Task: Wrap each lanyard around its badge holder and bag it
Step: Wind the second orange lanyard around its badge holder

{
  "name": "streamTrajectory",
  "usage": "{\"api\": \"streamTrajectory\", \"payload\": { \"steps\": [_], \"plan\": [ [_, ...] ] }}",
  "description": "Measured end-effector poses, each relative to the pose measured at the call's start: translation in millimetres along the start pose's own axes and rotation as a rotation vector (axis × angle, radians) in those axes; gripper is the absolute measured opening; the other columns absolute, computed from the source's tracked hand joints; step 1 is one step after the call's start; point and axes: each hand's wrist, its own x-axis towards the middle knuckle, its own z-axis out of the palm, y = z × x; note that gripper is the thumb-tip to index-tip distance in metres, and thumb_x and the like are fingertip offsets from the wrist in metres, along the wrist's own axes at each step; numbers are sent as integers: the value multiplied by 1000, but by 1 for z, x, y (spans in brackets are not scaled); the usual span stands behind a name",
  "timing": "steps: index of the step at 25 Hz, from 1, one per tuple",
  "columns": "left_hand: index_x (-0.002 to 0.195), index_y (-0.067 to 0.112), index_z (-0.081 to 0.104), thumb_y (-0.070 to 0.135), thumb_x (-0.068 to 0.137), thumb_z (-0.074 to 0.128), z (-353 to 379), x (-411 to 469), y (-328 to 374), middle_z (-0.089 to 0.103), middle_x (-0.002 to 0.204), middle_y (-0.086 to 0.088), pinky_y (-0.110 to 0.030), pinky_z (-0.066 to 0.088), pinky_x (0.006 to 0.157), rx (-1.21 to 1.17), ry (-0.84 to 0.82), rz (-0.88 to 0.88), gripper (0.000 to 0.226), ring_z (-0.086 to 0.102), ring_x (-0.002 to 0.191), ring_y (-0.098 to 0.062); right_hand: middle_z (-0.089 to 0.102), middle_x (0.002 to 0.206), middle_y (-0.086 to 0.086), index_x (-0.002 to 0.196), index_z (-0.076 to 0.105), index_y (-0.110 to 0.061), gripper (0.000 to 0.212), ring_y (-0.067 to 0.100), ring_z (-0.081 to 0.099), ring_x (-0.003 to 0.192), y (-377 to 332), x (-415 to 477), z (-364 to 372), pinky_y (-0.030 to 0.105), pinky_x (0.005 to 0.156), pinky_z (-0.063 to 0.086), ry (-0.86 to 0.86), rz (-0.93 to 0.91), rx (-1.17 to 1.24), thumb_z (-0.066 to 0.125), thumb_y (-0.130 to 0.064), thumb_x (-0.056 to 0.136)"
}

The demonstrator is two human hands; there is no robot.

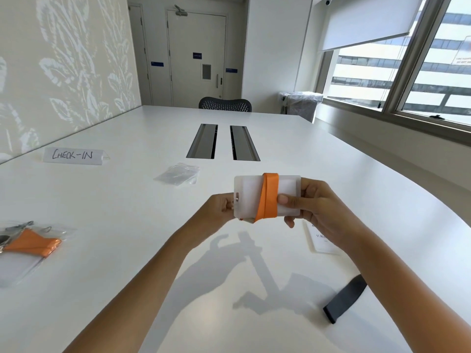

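Head view: a frosted badge holder is held above the white table, a little right of the frame's centre, with its long side running left to right. An orange lanyard is wound round its middle in flat, overlapping bands. The holder's left edge, beside the slot, is gripped by the left hand, whose fingers are curled round that edge. The right end is gripped by the right hand: the thumb is pressed on the front face just beside the orange bands, and the other fingers are curled behind and below the holder.

At the far left edge of the frame, a clear bag is seen flat on the table with an orange lanyard and metal clips inside it. A small stack of empty clear bags lies left of and above the held holder, well apart from it. In the upper left, a folded paper sign marked "CHECK-IN" stands on the table near the wall.

Below the right wrist, a second badge holder lies on the table, partly hidden by the forearm. A dark strap is laid on the table at the lower right. Two cable slots are set into the tabletop above centre, and a dark chair is seen at the far end.
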Motion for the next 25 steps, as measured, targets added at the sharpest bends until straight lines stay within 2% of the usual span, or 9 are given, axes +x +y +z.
{"api": "streamTrajectory", "payload": {
  "steps": [3, 6, 8, 11, 16, 19, 21, 23, 25],
  "plan": [
    [84, 21, 72, 6, 81, 73, 18, 0, -4, 74, 78, 16, -12, 48, 75, 17, 65, 32, 15, 66, 81, 7, 67, 81, 14, 92, 72, 0, 19, 23, 56, 66, -4, -1, -6, 28, 53, 49, 31, -6, 23, 71, -13, 77],
    [90, 25, 75, 23, 79, 77, 35, -1, -7, 75, 87, 15, -14, 47, 87, 115, 102, 70, 11, 67, 93, 4, 67, 80, 10, 91, 73, -4, 16, 20, 57, 65, -6, -1, -10, 27, 53, 50, 76, -21, 31, 71, -13, 77],
    [89, 26, 76, 28, 84, 72, 43, -3, -6, 76, 82, 13, -11, 44, 87, 109, 122, 85, 7, 68, 91, 3, 67, 79, 9, 92, 72, -2, 18, 19, 59, 64, -9, 0, -15, 27, 53, 51, 141, -38, 46, 71, -13, 77],
    [87, 23, 75, 31, 92, 62, 57, -8, -3, 75, 76, 11, -13, 42, 83, 146, 78, 72, 16, 68, 84, 2, 67, 79, 9, 95, 70, 1, 18, 19, 61, 68, -6, 0, -21, 26, 54, 52, 279, -35, 65, 70, -9, 81],
    [76, 31, 71, 33, 95, 55, 74, -8, 6, 75, 76, 10, -34, 47, 95, 174, 19, 13, 25, 69, 82, -1, 69, 77, 8, 93, 69, 0, 7, 21, 64, 62, 9, 0, -14, 29, 56, 56, 532, -10, 32, 65, -2, 88],
    [70, 30, 63, 23, 101, 45, 71, -6, 16, 64, 69, 7, -41, 47, 93, 70, -29, -28, 36, 66, 72, -9, 73, 79, 10, 92, 70, -3, 7, 24, 68, 58, 14, -1, -11, 39, 63, 59, 629, -40, -110, 67, -8, 88],
    [73, 23, 61, 17, 103, 40, 67, -5, 24, 54, 62, 8, -28, 49, 83, -10, -64, -53, 37, 62, 62, -5, 73, 81, 12, 93, 69, -3, 11, 26, 69, 55, 16, 0, -10, 43, 68, 58, 655, -56, -259, 67, -13, 89],
    [79, 18, 63, 17, 103, 37, 63, -7, 32, 51, 57, 11, -14, 47, 74, -38, -76, -76, 35, 61, 60, -2, 74, 76, 9, 90, 69, -7, 11, 22, 69, 52, 18, 0, -8, 39, 69, 56, 661, -79, -414, 67, -18, 89],
    [82, 19, 66, 20, 103, 39, 58, -8, 38, 53, 59, 11, -11, 45, 71, -19, -60, -69, 34, 59, 63, -4, 72, 70, 6, 86, 69, -11, 9, 15, 68, 51, 20, 0, -5, 33, 66, 52, 647, -95, -544, 67, -19, 89]
  ]
}}
